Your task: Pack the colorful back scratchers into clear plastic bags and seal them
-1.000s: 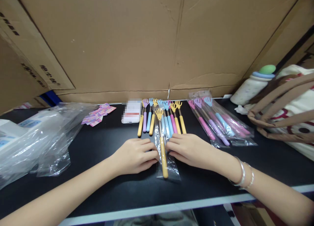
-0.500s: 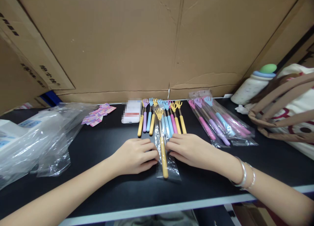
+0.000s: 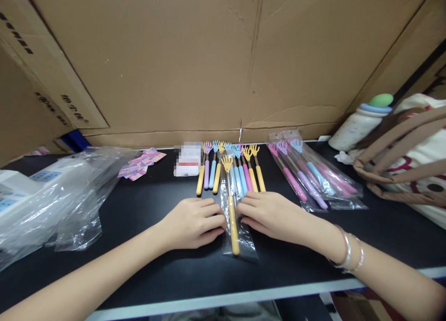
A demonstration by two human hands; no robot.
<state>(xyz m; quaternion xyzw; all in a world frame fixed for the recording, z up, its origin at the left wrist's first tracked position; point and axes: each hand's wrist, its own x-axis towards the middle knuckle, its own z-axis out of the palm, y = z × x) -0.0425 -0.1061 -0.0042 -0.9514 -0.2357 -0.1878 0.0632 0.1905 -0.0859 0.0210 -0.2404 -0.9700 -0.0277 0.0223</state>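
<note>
A yellow-handled back scratcher with a claw-shaped head lies in a clear plastic bag, pointing away from me on the black table. My left hand rests palm down at the bag's left edge, fingers loosely bent and slightly apart. On the other side, my right hand lies with bent, parted fingers over the bag's right edge. The fingertips are partly hidden; no clear grip shows. Just beyond the hands is a row of unbagged back scratchers in yellow, purple, blue and pink, partly under the bagged one.
Several bagged back scratchers lie to the right. Left are small printed cards, a white pack and clear plastic bags. A bottle and a cloth bag stand far right. Cardboard walls the back.
The view has shifted very slightly. Both hands and the bagged back scratcher keep their places on the table.
</note>
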